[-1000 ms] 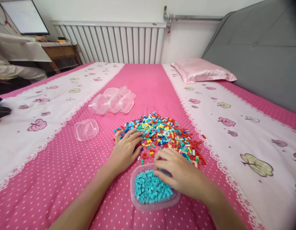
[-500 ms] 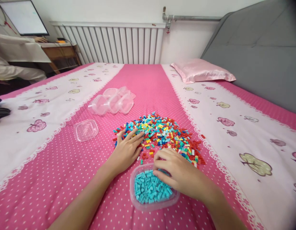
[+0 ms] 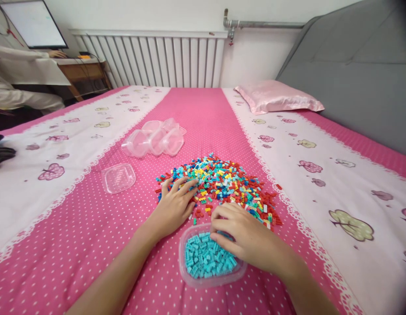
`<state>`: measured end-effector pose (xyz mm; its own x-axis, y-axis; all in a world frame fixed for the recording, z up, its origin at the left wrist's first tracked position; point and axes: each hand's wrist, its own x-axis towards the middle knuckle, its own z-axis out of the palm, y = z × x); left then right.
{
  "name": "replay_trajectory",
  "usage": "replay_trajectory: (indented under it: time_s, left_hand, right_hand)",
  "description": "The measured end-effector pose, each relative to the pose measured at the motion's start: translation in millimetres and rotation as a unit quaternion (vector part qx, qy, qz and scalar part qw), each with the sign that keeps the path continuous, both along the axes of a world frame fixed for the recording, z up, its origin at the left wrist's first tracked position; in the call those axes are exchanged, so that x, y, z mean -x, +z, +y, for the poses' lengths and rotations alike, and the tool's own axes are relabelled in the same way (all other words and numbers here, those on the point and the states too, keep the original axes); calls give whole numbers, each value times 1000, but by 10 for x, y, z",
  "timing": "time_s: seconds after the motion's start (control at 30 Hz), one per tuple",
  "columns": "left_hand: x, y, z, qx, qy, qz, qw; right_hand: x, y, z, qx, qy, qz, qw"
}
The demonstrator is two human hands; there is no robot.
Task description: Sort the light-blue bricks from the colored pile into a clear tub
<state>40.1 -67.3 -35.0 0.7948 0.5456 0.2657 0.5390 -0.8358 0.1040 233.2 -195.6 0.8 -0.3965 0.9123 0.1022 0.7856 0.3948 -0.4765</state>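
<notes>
A pile of small toy building bricks (image 3: 222, 175) in red, yellow, blue, green, white and turquoise lies on the pink bedspread. My left hand (image 3: 176, 201) rests on the pile's left side, palm down, with fingers spread. Nearer to me stands a clear plastic tub (image 3: 183, 273) holding many turquoise bricks (image 3: 208, 258). Over the tub's right rear edge is my right hand (image 3: 239, 227), its fingers curled down and in. Its fingertips are partly hidden, and I cannot make out what is in them.
Several clear plastic tubs (image 3: 157, 138) sit together beyond the pile to the left, with a clear lid (image 3: 118, 178) closer in. A pink pillow (image 3: 278, 97) lies by the grey headboard (image 3: 354, 65). At the far left, a person's hand (image 3: 57, 54) rests on a desk by a monitor (image 3: 32, 22).
</notes>
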Motion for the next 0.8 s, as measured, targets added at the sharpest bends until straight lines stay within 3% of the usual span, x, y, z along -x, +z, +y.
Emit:
replay_trajectory:
  time_s: [0.8]
  left_hand:
    - [28,37,-1,38,-27,-31,998]
  right_hand:
    - [-3,14,-7,2,6,38,999]
